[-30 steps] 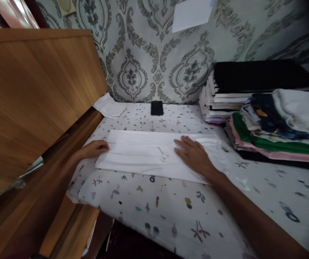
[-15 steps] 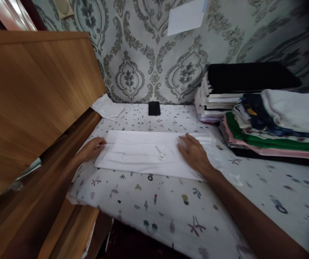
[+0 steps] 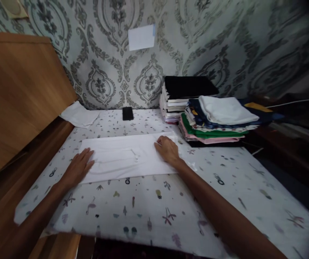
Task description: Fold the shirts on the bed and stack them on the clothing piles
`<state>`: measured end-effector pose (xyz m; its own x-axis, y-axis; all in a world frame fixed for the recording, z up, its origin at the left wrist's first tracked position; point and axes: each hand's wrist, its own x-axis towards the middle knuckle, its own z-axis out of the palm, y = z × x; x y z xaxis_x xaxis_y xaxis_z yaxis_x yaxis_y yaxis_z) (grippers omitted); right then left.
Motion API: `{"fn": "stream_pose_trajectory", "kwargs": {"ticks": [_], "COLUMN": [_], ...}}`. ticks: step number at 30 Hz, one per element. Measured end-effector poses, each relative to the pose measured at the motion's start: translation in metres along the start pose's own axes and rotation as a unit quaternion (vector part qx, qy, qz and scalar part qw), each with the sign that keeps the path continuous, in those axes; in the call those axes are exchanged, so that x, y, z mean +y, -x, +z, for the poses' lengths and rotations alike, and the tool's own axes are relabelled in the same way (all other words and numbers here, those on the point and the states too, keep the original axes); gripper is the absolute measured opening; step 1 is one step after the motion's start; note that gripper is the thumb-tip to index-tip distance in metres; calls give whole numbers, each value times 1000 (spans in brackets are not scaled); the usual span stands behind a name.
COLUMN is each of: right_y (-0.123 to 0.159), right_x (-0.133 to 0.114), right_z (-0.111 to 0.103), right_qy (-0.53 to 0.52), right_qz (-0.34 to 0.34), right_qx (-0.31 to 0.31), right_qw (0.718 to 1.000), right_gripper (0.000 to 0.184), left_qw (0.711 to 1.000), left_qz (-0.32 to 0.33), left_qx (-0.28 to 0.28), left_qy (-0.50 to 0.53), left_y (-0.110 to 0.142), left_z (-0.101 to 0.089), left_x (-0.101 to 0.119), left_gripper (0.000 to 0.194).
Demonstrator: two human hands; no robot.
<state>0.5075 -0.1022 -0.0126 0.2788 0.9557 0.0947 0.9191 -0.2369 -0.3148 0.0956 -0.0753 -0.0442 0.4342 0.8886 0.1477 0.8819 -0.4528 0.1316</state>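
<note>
A folded white garment (image 3: 124, 158) lies lengthwise on the patterned sheet (image 3: 149, 201) that covers the table. My left hand (image 3: 78, 167) rests flat on its left end, fingers stretched out. My right hand (image 3: 167, 150) lies on its right end with the fingers slightly curled and pressing down on the cloth. Neither hand holds anything.
A stack of folded clothes (image 3: 208, 120), black, white, green and pink, stands at the back right. A black phone (image 3: 127, 113) and a white cloth (image 3: 78, 115) lie near the patterned wall. A wooden board (image 3: 16, 97) rises on the left.
The view has swung right and pulled back. My left hand has opened out flat on the garment's left end; the right hand stays on the right end.
</note>
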Motion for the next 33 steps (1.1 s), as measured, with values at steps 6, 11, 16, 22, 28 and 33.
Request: {"fn": "stream_pose_trajectory", "kwargs": {"ticks": [6,11,16,22,28,33], "right_y": [3,5,2,2,17,34], "right_x": [1,3,3,9,-16,-64], "right_z": [-3,-6,-7,-6,-9,2], "right_qy": [-3,-24,19,34,21,-21], "right_qz": [-6,2,27,39,-145,-368], "right_qx": [11,32,-20,4,82,-25], "right_qw": [1000,999,999,999,986,929], "right_gripper": [17,25,27,24,24,12], "left_qw": [1000,1000,1000,1000,1000,1000], "left_qz": [9,8,-5,-6,-2,-2], "left_qx": [12,1,-6,-5,5,10], "left_qy": [-15,-15,-12,2,4,3], "left_y": [-1,0,-1,1,1,2], "left_z": [0,-2,-6,-8,-8,-9], "left_x": [-3,0,3,5,5,6], "left_gripper": [57,61,60,60,62,60]}}
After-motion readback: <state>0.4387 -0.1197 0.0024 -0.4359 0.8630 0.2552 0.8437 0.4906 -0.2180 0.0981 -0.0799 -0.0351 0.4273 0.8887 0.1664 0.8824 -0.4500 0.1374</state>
